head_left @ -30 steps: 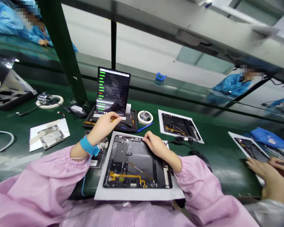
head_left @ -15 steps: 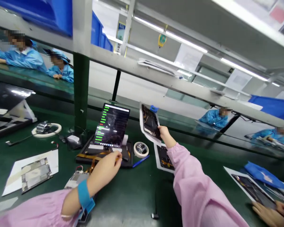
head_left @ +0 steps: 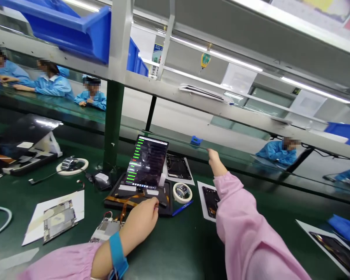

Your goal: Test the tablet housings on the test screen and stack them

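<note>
My left hand (head_left: 142, 219), with a blue band on its wrist, is closed in a pinch at the front edge of a black holder (head_left: 121, 190). What its fingertips hold is hidden. Orange ribbon cables (head_left: 124, 208) lie beside it, running to a circuit board (head_left: 105, 229) under my forearm. A lit screen (head_left: 147, 161) with green lines leans above the holder. My right hand (head_left: 217, 163) is raised, fingers out, holding nothing visible. To its left, a black tablet housing (head_left: 177, 168) rests on a white sheet behind the screen; another dark housing (head_left: 210, 200) lies below that hand.
A tape roll (head_left: 182, 193) and blue pen (head_left: 183, 208) lie right of the holder. A board on white paper (head_left: 58, 219) sits at left. Blue bins (head_left: 84, 35) hang overhead. Further right lies another housing (head_left: 336, 249). People in blue work across the bench.
My right hand has let go of the tablet housing, which now lies behind the screen on its white sheet. The view has shifted left. My left hand stays at the holder.
</note>
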A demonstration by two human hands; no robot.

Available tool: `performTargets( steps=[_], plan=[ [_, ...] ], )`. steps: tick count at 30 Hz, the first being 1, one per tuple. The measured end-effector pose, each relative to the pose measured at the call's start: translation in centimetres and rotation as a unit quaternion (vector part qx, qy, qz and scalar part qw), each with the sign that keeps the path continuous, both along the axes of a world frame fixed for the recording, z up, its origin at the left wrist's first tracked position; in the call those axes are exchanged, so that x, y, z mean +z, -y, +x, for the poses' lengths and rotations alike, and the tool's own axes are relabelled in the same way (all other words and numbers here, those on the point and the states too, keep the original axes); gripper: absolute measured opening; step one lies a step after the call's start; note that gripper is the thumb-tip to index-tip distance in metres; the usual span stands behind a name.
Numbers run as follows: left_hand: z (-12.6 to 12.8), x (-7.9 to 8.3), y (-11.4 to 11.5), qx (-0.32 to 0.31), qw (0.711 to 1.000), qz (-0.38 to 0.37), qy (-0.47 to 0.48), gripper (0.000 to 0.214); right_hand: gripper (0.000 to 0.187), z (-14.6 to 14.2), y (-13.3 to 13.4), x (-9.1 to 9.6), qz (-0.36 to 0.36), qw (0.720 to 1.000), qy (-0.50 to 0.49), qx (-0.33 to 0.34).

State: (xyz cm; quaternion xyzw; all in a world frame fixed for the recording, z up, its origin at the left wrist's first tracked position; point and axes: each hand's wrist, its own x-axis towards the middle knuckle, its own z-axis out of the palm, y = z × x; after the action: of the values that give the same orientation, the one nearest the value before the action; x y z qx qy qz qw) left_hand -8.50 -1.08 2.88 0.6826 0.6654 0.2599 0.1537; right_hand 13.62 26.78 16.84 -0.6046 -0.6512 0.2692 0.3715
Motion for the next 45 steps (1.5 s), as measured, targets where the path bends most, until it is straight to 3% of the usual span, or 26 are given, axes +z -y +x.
performTargets(
  steps=[3,7,9,13,16,19,24,27,31,37,41,45],
  plan=[
    [-0.1,-0.4,-0.1,-0.011,1.000,0.000,-0.005,0.027,0.029,3.8,3.3,1.4,-0.063,0.995,-0.007,0.075],
    [-0.5,-0.9,0.0,-0.030,0.999,-0.001,-0.030,0.032,0.030,11.8,8.8,1.6,-0.178,0.974,0.023,0.141],
    [-0.8,-1.1,-0.1,-0.046,0.998,-0.009,-0.038,0.034,0.032,16.1,11.0,0.7,-0.214,0.968,0.072,0.109],
    [-1.3,-1.5,-0.7,-0.081,0.995,-0.041,-0.047,0.037,0.024,22.6,13.4,-3.2,-0.240,0.961,0.127,-0.056],
    [-1.7,-2.3,-1.2,-0.089,0.994,-0.055,-0.043,0.038,0.027,24.6,13.9,-6.7,-0.272,0.940,0.150,-0.143],
    [-2.0,-3.2,-1.5,-0.090,0.994,-0.054,-0.033,0.038,0.031,24.9,13.7,-9.2,-0.283,0.929,0.153,-0.184],
    [-2.3,-3.8,-1.8,-0.093,0.994,-0.052,-0.014,0.033,0.033,25.0,13.1,-10.4,-0.259,0.940,0.110,-0.195],
    [-2.2,-3.5,-1.7,-0.092,0.995,-0.045,0.002,0.031,0.031,25.3,13.0,-9.6,-0.229,0.953,0.071,-0.185],
    [-1.8,-2.7,-1.5,-0.090,0.995,-0.043,0.011,0.031,0.032,24.7,12.9,-6.8,-0.187,0.968,0.013,-0.165],
    [-1.7,-2.5,-1.4,-0.100,0.994,-0.033,0.031,0.033,0.022,19.5,13.7,-1.7,-0.106,0.984,-0.012,-0.140],
    [-2.1,-2.6,-1.6,-0.107,0.992,-0.042,0.057,0.036,0.019,15.2,17.3,1.7,0.004,0.994,0.009,-0.108],
    [-2.2,-1.5,-1.5,-0.110,0.987,-0.060,0.097,0.038,0.015,13.2,22.5,5.3,0.058,0.997,-0.030,-0.039]
  ],
)
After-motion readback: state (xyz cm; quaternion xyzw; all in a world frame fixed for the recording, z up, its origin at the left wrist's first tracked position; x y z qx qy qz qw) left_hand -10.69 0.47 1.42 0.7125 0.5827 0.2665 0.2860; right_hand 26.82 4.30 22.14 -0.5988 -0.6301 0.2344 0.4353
